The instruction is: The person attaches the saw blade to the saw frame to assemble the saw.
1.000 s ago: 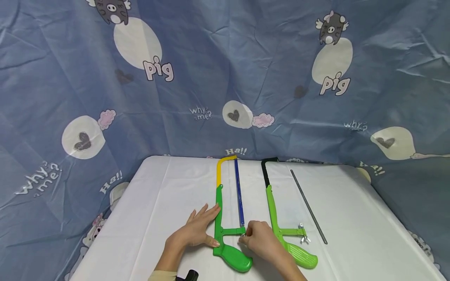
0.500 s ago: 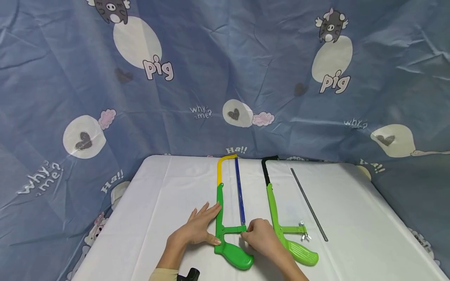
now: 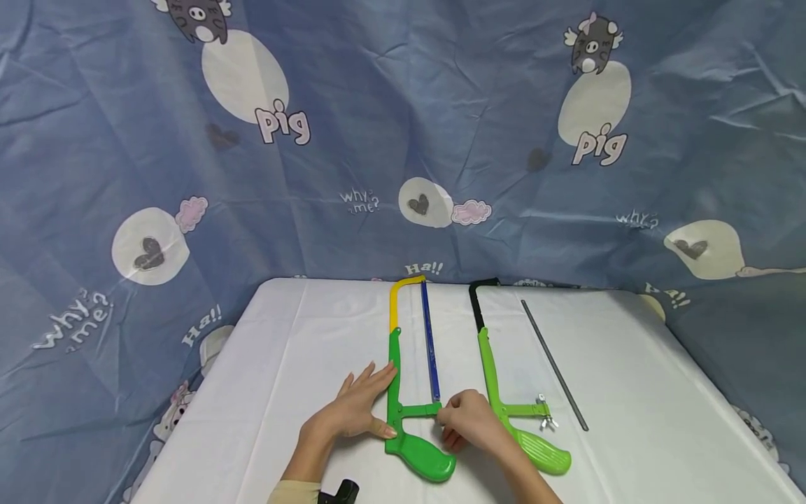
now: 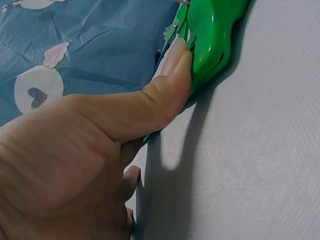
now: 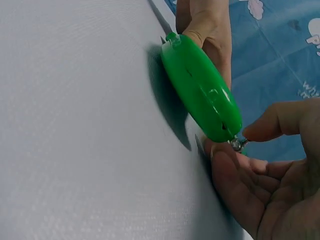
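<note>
**Green saw [image 3: 392,395] flat between both hands, right fingers at the nut [image 5: 237,144]**

Left hand [image 3: 352,413]: fingers extended and spread, thumb well apart from them. The fingertips rest on the saw's frame. The thumb touches the frame just beyond the handle [image 3: 428,457]; the left wrist view shows this contact. The hand is not wrapped round anything.

Right hand [image 3: 472,420]: fingers curled in at the free end of the crossarm [image 3: 418,411]. In the right wrist view the silver nut sits between the digits, with the upper one touching it. The gap is small; how firm the hold is cannot be told. From the head view the hand hides the nut.

The saw lies on the bench [image 3: 302,336], right of the left fingers and left of the right fingers. Its handle is on the near side of both. The blue blade [image 3: 430,341] runs away from just beyond the right fingers to the yellow arm [image 3: 393,304], the latter ahead of the left fingers.

A lime saw [image 3: 489,367] with a black front lies just right of the right fingers, the right forearm close beside its handle. A grey rod [image 3: 554,364] lies farther right of them. Printed blue cloth [image 3: 352,140] hangs beyond both sets of fingers.
</note>
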`<state>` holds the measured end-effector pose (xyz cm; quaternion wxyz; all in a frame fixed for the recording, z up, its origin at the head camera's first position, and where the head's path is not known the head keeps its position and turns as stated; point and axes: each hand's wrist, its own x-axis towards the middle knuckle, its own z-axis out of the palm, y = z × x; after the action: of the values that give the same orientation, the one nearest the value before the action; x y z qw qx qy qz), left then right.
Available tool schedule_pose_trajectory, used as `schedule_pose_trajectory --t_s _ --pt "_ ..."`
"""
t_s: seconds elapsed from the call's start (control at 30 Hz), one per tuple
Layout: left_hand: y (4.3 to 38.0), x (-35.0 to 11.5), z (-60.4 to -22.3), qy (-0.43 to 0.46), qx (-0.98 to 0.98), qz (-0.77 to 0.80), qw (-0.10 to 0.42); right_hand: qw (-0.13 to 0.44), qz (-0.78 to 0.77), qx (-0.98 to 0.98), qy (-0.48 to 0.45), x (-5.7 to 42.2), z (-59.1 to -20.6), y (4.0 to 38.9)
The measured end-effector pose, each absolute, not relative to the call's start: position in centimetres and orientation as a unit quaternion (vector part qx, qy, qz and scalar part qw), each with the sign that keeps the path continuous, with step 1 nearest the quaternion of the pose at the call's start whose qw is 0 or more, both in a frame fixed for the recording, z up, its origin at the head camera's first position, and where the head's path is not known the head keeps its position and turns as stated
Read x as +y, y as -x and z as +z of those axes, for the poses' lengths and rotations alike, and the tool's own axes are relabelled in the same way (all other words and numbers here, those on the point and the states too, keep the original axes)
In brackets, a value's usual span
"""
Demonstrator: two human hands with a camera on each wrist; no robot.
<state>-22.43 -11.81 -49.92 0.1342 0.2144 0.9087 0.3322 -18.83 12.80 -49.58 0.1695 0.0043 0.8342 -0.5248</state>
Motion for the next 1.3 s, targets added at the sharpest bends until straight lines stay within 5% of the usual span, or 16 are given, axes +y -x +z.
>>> schedule_pose_trajectory --t_s 0.87,1.0,1.3 --pt "22.2 -11.8 -50.0 -0.217 0.906 0.338 0.133 0.209 -0.586 0.782 0.029 13.4 -49.8 18.8" --pt "22.3 -11.7 -50.0 -0.22 0.906 0.336 0.131 0.159 -0.512 0.843 0.035 13.1 -49.5 18.6" --pt "22.2 -11.8 -50.0 -0.216 0.908 0.337 0.127 -0.049 -0.211 0.973 0.082 11.5 -48.6 17.5"
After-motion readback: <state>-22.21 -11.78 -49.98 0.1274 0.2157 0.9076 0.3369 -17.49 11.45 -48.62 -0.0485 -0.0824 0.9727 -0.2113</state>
